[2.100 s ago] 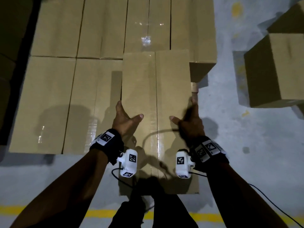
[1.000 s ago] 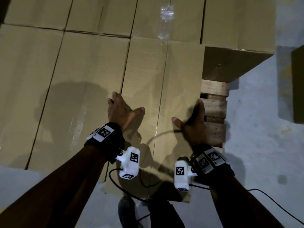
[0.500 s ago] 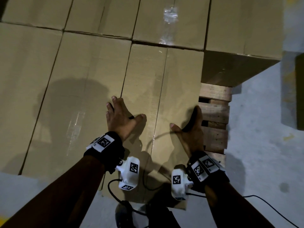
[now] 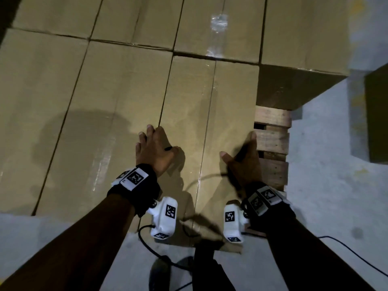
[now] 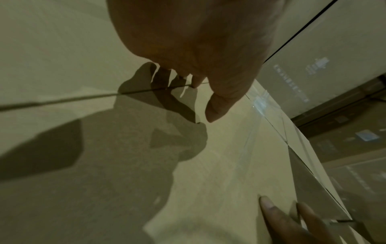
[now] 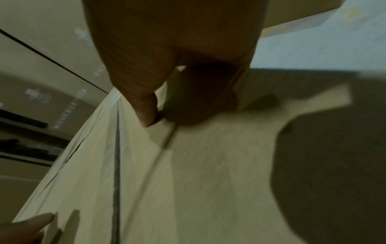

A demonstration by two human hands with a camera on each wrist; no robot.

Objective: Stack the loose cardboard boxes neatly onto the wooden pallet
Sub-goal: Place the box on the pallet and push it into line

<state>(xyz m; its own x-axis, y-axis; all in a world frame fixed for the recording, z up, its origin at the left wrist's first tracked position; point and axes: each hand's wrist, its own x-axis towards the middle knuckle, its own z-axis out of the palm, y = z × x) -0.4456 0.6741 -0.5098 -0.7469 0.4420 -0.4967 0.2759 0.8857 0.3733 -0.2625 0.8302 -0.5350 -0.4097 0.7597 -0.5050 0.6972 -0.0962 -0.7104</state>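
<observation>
The cardboard box (image 4: 210,114) lies in the front row on the wooden pallet (image 4: 273,141), tight against the left neighbour box (image 4: 100,122) and the back row (image 4: 210,24). My left hand (image 4: 156,148) rests on its top left edge, with straight fingers across the seam and the thumb spread. My right hand (image 4: 244,162) presses its right edge, thumb on top and fingers down the side. The left wrist view shows the left hand (image 5: 198,49) touching the seam over the box top (image 5: 208,165). In the right wrist view the box top (image 6: 208,181) is blurred.
Bare pallet slats show to the right of the box. A back-right box (image 4: 304,32) overhangs them. A loose box (image 4: 378,114) stands on the grey floor (image 4: 325,185) at the right edge. A black cable (image 4: 357,255) trails behind my right arm, and my shoe (image 4: 159,271) is below.
The box came down from my arms onto the pallet and slid forward against the back row. My left fingers moved from its side up onto the seam.
</observation>
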